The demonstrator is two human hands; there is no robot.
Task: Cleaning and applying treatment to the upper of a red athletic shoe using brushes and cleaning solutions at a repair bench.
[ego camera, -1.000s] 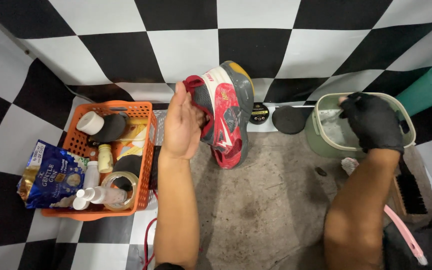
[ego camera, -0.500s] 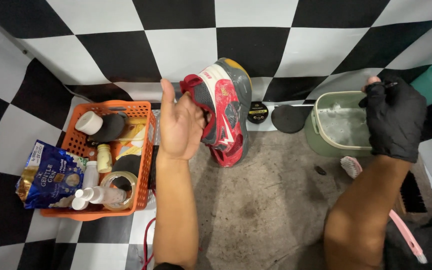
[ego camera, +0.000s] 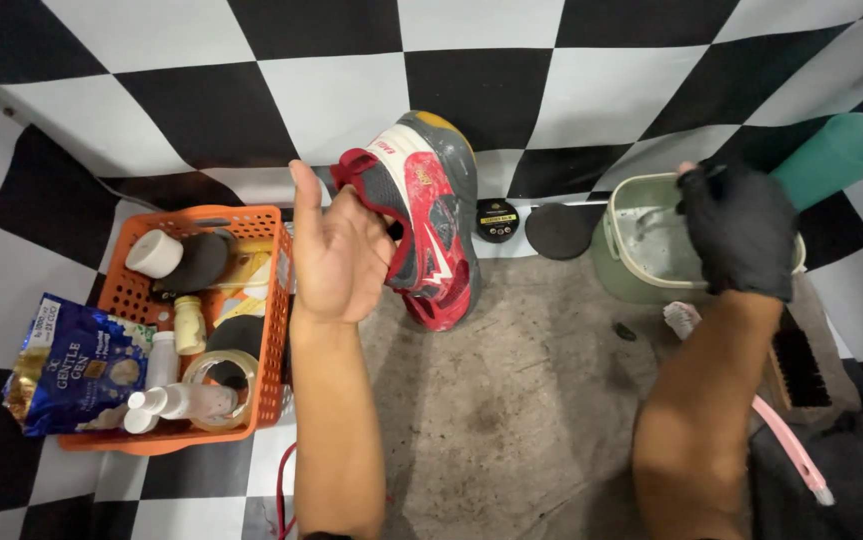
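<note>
Red and grey shoe (ego camera: 429,235) held up in bare left hand (ego camera: 336,250), well left of green bucket (ego camera: 651,245); gloved right hand (ego camera: 741,230) over bucket's rim, grip impossible to tell; possibly slipping from that loose hold onto grey mat (ego camera: 511,400) below.

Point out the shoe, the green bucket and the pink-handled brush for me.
shoe (ego camera: 431,215): head view, on the red and grey side panel.
green bucket (ego camera: 619,262): head view, on its outer left wall below the rim.
pink-handled brush (ego camera: 789,445): head view, on the pink handle right of the forearm.
</note>
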